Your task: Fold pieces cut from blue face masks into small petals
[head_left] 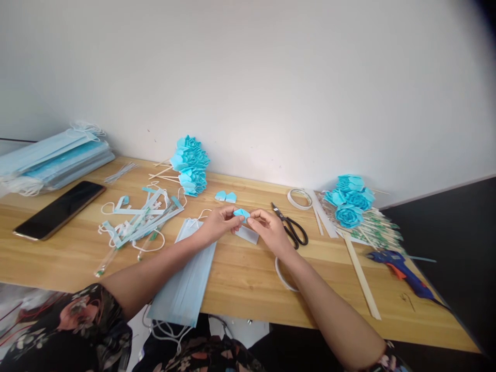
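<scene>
Between my two hands, over the middle of the table, is a small folded blue petal [242,213]. My left hand [222,223] pinches its left side, and my right hand [266,227] has closed fingertips on its right side. Two similar blue petals [226,197] lie on the wood just behind. Below my hands a white card strip [248,234] lies flat. Pale blue face masks [186,274] rest under my left forearm. Black-handled scissors [291,227] lie right of my right hand, and a roll of tape [284,274] is partly hidden by my right forearm.
Blue flowers on sticks [189,165] lie at the back left, more blue flowers [351,201] at right. Cut mask scraps [143,217], a phone [60,209] and a mask stack [58,155] fill the left. A glue gun [403,271] and a wooden strip [362,276] lie right.
</scene>
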`<state>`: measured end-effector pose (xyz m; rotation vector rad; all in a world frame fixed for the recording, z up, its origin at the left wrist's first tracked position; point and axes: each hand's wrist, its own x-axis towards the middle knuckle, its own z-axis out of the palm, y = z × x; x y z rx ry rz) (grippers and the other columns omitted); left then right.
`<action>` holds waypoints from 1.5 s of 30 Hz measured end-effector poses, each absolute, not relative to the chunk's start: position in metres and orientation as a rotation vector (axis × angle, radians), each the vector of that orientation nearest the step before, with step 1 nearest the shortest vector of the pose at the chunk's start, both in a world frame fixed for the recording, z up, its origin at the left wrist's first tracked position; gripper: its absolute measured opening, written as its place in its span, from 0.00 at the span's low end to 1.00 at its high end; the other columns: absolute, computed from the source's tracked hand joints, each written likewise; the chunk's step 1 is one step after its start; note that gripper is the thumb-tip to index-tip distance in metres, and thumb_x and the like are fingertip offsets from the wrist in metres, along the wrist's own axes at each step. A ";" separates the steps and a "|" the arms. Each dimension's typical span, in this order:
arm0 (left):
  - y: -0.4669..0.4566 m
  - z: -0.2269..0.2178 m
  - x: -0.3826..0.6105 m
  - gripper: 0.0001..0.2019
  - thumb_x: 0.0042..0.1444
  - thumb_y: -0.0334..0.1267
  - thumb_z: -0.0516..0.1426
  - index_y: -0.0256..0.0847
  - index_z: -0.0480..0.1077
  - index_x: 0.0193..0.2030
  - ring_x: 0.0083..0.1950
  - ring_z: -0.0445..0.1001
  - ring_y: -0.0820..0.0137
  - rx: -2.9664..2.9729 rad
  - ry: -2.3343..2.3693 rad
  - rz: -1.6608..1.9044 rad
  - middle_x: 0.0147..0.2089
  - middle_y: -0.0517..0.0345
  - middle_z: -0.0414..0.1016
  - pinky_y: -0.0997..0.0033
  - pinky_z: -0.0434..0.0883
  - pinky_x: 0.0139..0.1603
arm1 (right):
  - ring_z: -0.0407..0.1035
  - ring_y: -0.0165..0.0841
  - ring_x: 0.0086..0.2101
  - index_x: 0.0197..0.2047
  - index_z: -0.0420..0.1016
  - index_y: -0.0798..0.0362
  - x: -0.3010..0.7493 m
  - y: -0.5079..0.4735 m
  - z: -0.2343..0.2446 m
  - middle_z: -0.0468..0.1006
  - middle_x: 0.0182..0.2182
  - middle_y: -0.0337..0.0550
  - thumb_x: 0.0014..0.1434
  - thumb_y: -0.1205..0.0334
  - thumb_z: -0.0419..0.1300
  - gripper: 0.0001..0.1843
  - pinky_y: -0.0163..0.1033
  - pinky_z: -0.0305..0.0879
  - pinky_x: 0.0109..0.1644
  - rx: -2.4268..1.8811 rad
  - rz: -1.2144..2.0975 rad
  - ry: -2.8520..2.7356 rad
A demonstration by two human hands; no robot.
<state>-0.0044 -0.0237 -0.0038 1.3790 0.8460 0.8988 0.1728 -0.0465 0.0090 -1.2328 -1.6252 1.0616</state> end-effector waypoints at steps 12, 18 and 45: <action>-0.022 -0.007 -0.004 0.12 0.53 0.45 0.58 0.37 0.67 0.31 0.25 0.68 0.76 1.423 0.876 0.904 0.24 0.62 0.69 0.77 0.68 0.27 | 0.67 0.30 0.28 0.30 0.70 0.52 0.174 -0.046 0.009 0.73 0.27 0.38 0.54 0.54 0.60 0.10 0.35 0.63 0.32 -1.253 1.022 -1.614; -0.023 -0.006 -0.004 0.12 0.52 0.45 0.58 0.37 0.67 0.30 0.25 0.68 0.76 1.411 0.895 0.901 0.24 0.62 0.69 0.77 0.68 0.27 | 0.67 0.30 0.28 0.30 0.70 0.52 0.174 -0.045 0.007 0.73 0.27 0.38 0.53 0.53 0.61 0.11 0.35 0.64 0.32 -1.242 1.072 -1.578; -0.026 -0.004 -0.002 0.13 0.52 0.46 0.59 0.36 0.69 0.32 0.26 0.70 0.74 1.431 0.895 0.888 0.24 0.61 0.71 0.75 0.69 0.28 | 0.66 0.30 0.25 0.28 0.69 0.52 0.172 -0.045 0.004 0.72 0.24 0.37 0.53 0.54 0.60 0.10 0.34 0.63 0.29 -1.288 0.973 -1.593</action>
